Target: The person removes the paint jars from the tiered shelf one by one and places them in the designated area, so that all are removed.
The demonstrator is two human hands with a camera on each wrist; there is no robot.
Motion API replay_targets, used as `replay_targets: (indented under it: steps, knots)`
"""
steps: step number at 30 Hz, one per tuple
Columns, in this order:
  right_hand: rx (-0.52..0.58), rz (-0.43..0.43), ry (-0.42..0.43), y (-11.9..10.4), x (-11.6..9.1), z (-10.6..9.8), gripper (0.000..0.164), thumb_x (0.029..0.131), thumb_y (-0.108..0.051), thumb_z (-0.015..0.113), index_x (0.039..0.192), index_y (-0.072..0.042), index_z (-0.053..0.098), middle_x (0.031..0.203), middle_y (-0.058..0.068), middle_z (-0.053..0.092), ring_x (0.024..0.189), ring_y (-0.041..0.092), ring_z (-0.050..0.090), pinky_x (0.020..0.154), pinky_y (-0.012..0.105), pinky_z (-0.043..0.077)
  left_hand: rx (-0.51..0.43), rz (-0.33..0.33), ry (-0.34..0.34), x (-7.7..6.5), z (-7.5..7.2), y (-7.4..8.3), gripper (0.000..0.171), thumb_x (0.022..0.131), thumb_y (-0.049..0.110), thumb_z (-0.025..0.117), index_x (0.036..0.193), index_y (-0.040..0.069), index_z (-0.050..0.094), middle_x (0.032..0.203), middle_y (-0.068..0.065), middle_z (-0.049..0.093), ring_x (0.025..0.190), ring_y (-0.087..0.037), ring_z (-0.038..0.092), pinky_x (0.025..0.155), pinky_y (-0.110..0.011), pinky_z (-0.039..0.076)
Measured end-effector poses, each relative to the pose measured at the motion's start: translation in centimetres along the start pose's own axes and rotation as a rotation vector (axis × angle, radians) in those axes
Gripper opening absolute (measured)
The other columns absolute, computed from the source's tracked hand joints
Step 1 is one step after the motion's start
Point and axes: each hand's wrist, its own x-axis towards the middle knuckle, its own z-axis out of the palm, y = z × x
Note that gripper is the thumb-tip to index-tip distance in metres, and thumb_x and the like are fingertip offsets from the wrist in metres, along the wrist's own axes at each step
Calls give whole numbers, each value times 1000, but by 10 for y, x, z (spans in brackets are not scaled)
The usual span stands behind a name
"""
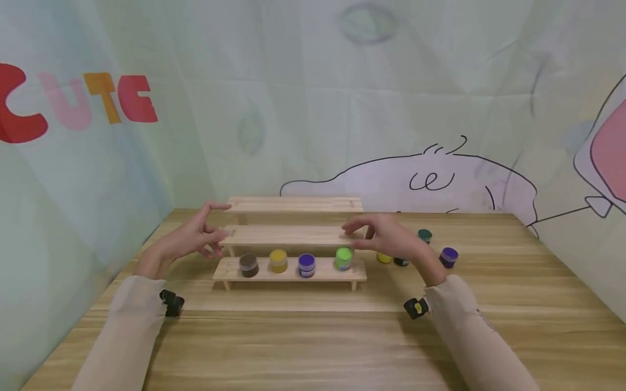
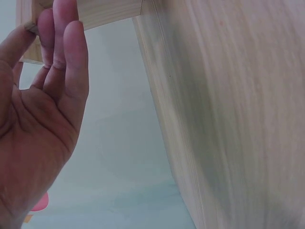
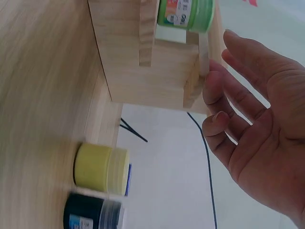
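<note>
A three-tier wooden display rack [image 1: 288, 235] stands on the table. Its lowest tier carries a brown jar [image 1: 249, 265], a dark yellow jar [image 1: 278, 261], a purple jar [image 1: 306, 265] and, apart near the right end, a light green jar [image 1: 344, 259]. At the rack's left end is my left hand [image 1: 195, 236], index finger stretched toward the top tier and thumb by the middle one; the left wrist view shows its fingertips against the wood [image 2: 109, 12]. My right hand [image 1: 386, 233] is at the right end of the middle tier, fingers loosely bent against its edge, thumb apart.
Right of the rack, partly behind my right arm, stand a yellow jar [image 1: 384, 257], a black jar [image 1: 401, 261], a dark green jar [image 1: 424, 235] and another purple jar [image 1: 448, 257]. A printed cloth [image 1: 303, 119] hangs behind the wooden table [image 1: 293, 347].
</note>
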Motion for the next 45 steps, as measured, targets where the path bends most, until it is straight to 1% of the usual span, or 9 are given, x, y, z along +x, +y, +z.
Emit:
replay_targets:
  steps: [10, 12, 16, 19, 24, 30, 35, 39, 45]
  knots:
    - [35, -31, -35, -15, 16, 11, 38, 93, -17, 74, 130, -10, 66, 124, 6, 68, 84, 14, 64, 76, 31, 54, -3, -5, 6, -2, -1, -1, 68, 105, 17, 56, 156, 16, 12, 85, -29, 67, 73, -34, 70, 62, -46, 58]
    - [48, -18, -37, -18, 18, 14, 39, 93, -17, 74, 130, -11, 66, 124, 5, 68, 84, 15, 65, 77, 31, 55, 0, -7, 8, -2, -1, 0, 68, 105, 17, 56, 156, 16, 12, 86, -29, 67, 74, -35, 70, 62, -46, 58]
    - [60, 6, -46, -20, 20, 17, 39, 93, -17, 74, 131, -12, 65, 125, 4, 67, 86, 15, 66, 78, 31, 55, 2, -7, 9, -2, -1, 0, 68, 105, 17, 56, 156, 15, 12, 86, -29, 67, 74, -37, 70, 62, -47, 58]
    - [60, 9, -48, -21, 21, 18, 38, 93, -18, 74, 130, -13, 66, 125, 2, 67, 86, 14, 66, 77, 31, 55, 0, -4, 6, -2, -1, 0, 67, 105, 16, 55, 156, 15, 12, 87, -31, 67, 73, -35, 70, 62, -47, 58]
    - [68, 2, -54, -25, 28, 24, 39, 93, -20, 75, 130, -14, 65, 124, 1, 67, 84, 14, 65, 76, 29, 54, 0, -3, 6, -3, -1, -1, 67, 105, 16, 55, 156, 14, 12, 86, -28, 67, 73, -34, 70, 62, -48, 58]
    - [35, -23, -63, -32, 37, 33, 40, 94, -25, 74, 131, -15, 65, 127, 2, 66, 82, 12, 64, 76, 27, 54, -3, -2, 8, -2, 0, -1, 67, 105, 16, 55, 156, 13, 11, 85, -25, 68, 72, -34, 70, 60, -47, 57]
    - [43, -47, -66, -37, 39, 36, 39, 93, -21, 75, 130, -13, 65, 128, 4, 66, 86, 12, 65, 80, 29, 54, 0, 9, 4, 0, 0, -1, 67, 105, 15, 54, 156, 13, 11, 86, -29, 67, 71, -31, 70, 60, -46, 58]
    - [44, -46, -61, -40, 39, 37, 38, 92, -18, 76, 128, -13, 66, 127, 3, 66, 92, 11, 66, 84, 30, 54, -1, 5, 5, 1, -1, -1, 66, 105, 15, 54, 156, 14, 12, 87, -31, 67, 72, -33, 70, 60, -45, 57]
    - [59, -58, -81, -39, 38, 37, 36, 92, -18, 75, 126, -12, 66, 122, 2, 68, 88, 11, 67, 81, 28, 55, 0, -7, 10, 0, 1, 0, 66, 105, 15, 54, 156, 15, 12, 87, -30, 67, 73, -36, 69, 61, -45, 57]
